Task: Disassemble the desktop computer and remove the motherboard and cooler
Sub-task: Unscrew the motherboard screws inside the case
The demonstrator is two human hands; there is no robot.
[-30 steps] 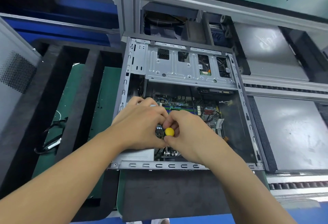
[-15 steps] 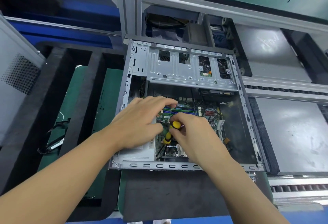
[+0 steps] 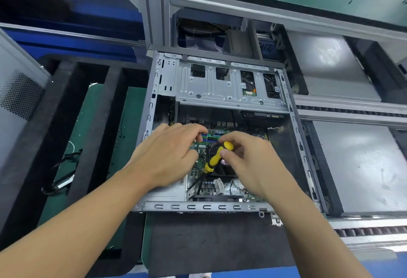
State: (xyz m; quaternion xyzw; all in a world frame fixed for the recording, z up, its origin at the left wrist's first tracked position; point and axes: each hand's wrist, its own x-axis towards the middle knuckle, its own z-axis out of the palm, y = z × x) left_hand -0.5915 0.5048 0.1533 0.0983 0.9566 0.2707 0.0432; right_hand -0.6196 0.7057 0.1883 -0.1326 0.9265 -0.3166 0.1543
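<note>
Since 1.0 s ago your right hand point(image 3: 248, 163) has shifted right and the screwdriver point(image 3: 217, 156) now leans, handle in full view; r. thumb and fingers clamp its yellow top; its lower end is at the left edge of the cooler point(image 3: 222, 172), over the motherboard point(image 3: 220, 186), inside the case point(image 3: 198, 207); your left hand point(image 3: 167, 156) sits just beside, fingertips curled over the motherboard; l. grip: cannot tell.

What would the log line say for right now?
right hand: holds yellow screwdriver | tip: at cooler edge | left hand: over motherboard, grip unclear | case: open
</note>
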